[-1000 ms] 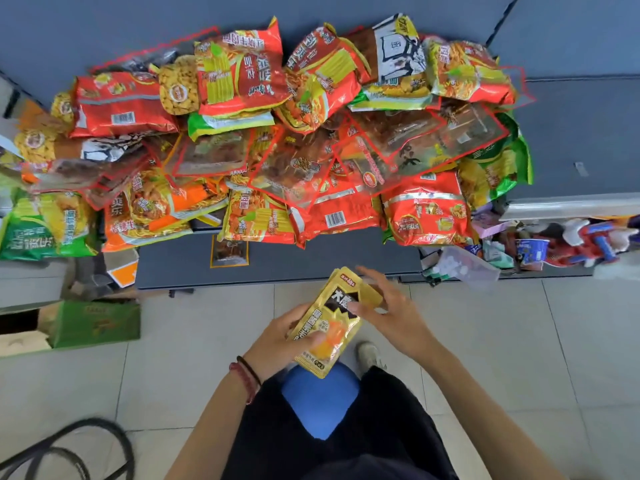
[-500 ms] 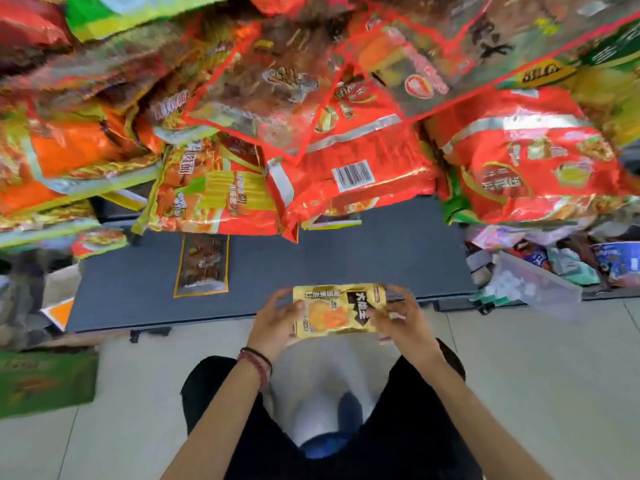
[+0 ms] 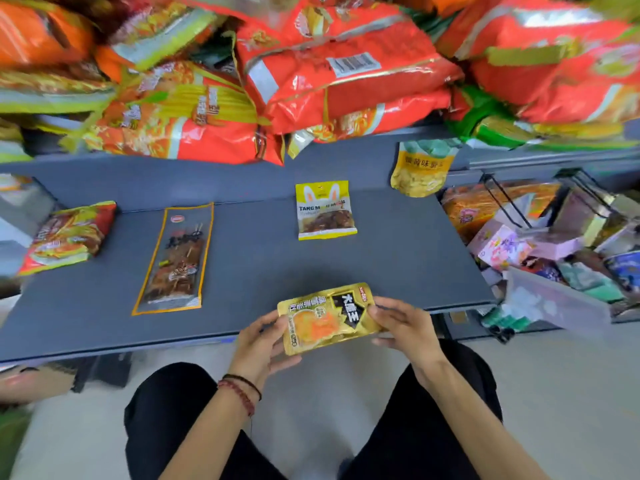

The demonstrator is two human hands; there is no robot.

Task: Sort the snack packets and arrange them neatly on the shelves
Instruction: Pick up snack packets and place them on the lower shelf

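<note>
Gripping the ends of 1 gold packet (image 3: pixel 325 318) are left hand (image 3: pixel 258 344) and right hand (image 3: pixel 405 323).

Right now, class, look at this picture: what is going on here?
A person holds a gold snack packet between the left hand and the right hand, over the front edge of a grey shelf. A long clear packet and a small yellow packet lie flat on that shelf, apart. A heap of red and orange bags sits at the back.

Bare shelf (image 3: pixel 256 258) lies open between the long packet (image 3: pixel 175 259) and the rabbit packet (image 3: pixel 325 211), while the heap of big bags (image 3: pixel 346 74) overhangs its back edge.
</note>
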